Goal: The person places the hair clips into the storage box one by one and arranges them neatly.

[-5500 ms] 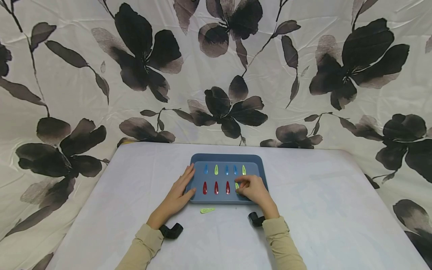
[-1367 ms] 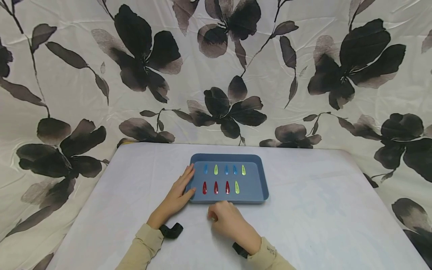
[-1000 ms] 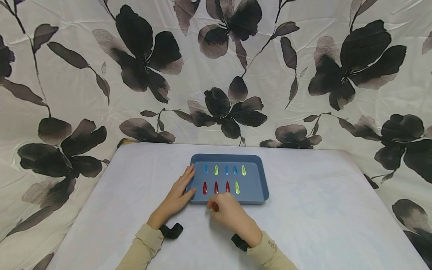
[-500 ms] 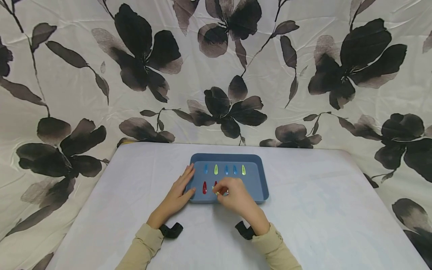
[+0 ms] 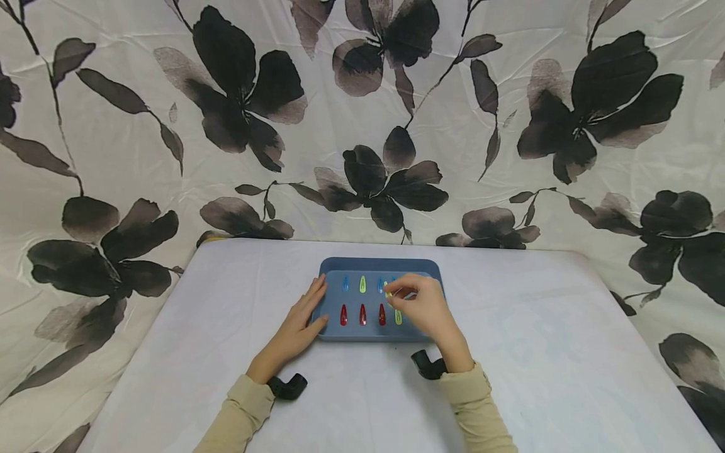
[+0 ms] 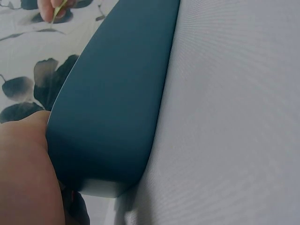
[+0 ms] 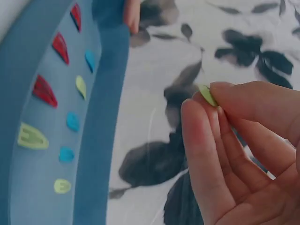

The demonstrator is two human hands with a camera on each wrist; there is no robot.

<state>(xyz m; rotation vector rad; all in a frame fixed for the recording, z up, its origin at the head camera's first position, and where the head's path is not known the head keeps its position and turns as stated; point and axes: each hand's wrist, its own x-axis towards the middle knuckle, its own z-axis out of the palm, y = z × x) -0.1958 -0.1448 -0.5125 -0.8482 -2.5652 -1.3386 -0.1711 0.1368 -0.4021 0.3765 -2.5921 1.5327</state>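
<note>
A yellow-green snap hair clip (image 7: 206, 95) is pinched between thumb and fingertips of my right hand (image 5: 423, 308), raised above the right part of the blue tray (image 5: 385, 263). My left hand (image 5: 297, 327) rests on the tray's left edge, fingers straight along the rim. Inside the tray, the back row mixes blue clips (image 5: 345, 284) and yellow-green clips (image 5: 362, 284); my right hand covers its right end in the head view. Along the front row lie three red clips (image 5: 343, 314) and a yellow-green clip (image 7: 33, 137) at their right.
The tray stands on a table with a white cloth (image 5: 521, 352). Behind the table hangs a white curtain with dark flowers (image 5: 368, 179). Black wrist cameras (image 5: 287, 387) are strapped to both wrists.
The loose yellow-green clip that lay in front of the tray is now in my right hand, carried up and right over the tray. The front-row yellow-green clip was released. My left hand stays put.
</note>
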